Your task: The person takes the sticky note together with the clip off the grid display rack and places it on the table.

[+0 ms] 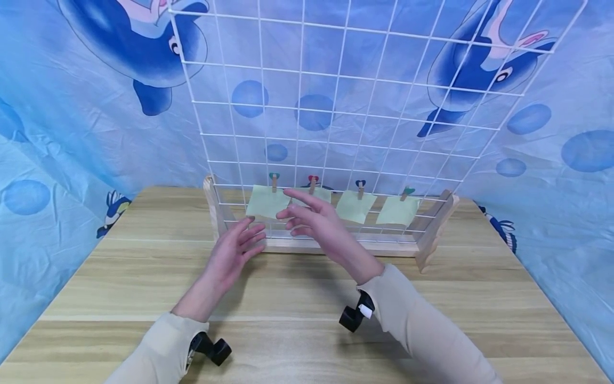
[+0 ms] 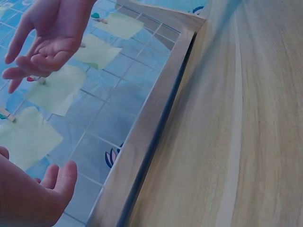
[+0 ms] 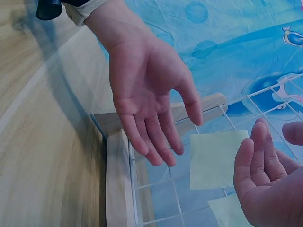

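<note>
Four pale green paper notes hang in a row low on a white wire grid, so several notes: the leftmost note (image 1: 266,201) has a green-topped wooden clothespin (image 1: 274,182). A red-topped clothespin (image 1: 313,184) holds the second note (image 1: 322,196), partly hidden by my right hand (image 1: 314,218). The third note (image 1: 355,206) hangs from a dark blue-topped clothespin (image 1: 361,189), the rightmost note (image 1: 398,210) from a green-topped clothespin (image 1: 406,193). My left hand (image 1: 236,248) hovers before the grid's lower left, fingers loosely spread. Both hands hold nothing.
The white wire grid (image 1: 336,108) stands upright in a wooden base (image 1: 336,246) with side feet (image 1: 434,232) on a wood-grain table (image 1: 288,320). Behind it hangs a blue cloth (image 1: 144,144) printed with dolphins.
</note>
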### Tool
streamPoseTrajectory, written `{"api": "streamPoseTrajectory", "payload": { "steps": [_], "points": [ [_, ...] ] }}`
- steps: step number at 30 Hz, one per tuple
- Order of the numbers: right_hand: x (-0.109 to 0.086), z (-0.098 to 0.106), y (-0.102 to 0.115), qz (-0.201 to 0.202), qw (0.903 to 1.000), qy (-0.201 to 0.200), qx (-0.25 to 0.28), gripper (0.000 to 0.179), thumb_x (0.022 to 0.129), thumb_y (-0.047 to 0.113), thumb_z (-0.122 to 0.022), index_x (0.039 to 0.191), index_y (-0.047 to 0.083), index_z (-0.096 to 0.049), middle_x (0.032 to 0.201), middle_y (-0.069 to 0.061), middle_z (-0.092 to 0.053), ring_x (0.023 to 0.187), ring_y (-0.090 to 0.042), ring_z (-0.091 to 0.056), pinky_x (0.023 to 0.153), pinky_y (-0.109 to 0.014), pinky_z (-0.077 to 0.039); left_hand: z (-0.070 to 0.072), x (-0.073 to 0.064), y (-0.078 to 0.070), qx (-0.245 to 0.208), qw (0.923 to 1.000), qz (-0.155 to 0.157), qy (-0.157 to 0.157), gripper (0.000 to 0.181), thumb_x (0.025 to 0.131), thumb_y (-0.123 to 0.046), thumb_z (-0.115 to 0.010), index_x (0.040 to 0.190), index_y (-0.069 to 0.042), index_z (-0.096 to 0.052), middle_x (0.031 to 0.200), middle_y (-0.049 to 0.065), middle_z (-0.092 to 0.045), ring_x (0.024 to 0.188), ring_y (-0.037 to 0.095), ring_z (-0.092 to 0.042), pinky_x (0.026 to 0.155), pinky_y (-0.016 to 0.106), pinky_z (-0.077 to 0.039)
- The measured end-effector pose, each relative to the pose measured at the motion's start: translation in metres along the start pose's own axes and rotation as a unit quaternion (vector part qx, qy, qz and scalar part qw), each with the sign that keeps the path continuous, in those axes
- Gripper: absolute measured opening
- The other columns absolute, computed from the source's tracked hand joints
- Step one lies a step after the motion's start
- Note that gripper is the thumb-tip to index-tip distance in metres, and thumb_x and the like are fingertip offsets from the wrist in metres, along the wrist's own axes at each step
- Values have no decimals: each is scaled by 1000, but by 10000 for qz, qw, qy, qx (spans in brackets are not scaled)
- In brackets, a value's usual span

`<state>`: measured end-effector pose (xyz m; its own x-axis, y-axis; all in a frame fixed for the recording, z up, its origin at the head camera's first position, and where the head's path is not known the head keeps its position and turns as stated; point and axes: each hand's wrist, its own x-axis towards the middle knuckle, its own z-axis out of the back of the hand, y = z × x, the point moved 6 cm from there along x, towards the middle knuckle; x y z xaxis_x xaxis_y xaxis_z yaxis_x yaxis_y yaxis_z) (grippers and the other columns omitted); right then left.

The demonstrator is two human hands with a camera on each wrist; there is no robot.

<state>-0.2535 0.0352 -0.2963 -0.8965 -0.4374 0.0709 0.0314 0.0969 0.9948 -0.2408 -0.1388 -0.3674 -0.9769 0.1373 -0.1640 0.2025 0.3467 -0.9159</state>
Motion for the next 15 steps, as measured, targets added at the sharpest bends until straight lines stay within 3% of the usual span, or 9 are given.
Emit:
{"api": "streamPoseTrajectory", "payload": {
  "steps": [5, 9, 15],
  "points": [
    [8, -5, 1, -43, 10000, -12, 37, 49, 98, 18, -54, 145, 23, -42, 107, -12, -69, 87, -20, -64, 93, -48, -52, -2, 2, 0, -88, 9999, 23, 51, 60, 103, -37, -43, 149, -6, -19, 150, 23, -35, 136, 34, -37, 110, 42, -39],
    [14, -8, 3, -93, 9999, 1, 92, 57, 97, 15, -57, 149, 25, -35, 107, -15, -69, 88, -21, -65, 92, -46, -53, -3, 4, -1, -214, 9997, 23, 73, 49, 102, -36, -45, 139, -10, -27, 149, 23, -36, 136, 34, -38, 110, 43, -39],
    [22, -13, 5, -101, 9998, 117, 87, 67, 96, 17, -59, 153, 28, -25, 109, -16, -69, 102, -41, -62, 96, -48, -51, -6, 6, -1, -455, 9988, 117, 166, 40, 102, -35, -45, 131, -14, -28, 150, 24, -35, 137, 35, -36, 112, 46, -34]
  ]
}}
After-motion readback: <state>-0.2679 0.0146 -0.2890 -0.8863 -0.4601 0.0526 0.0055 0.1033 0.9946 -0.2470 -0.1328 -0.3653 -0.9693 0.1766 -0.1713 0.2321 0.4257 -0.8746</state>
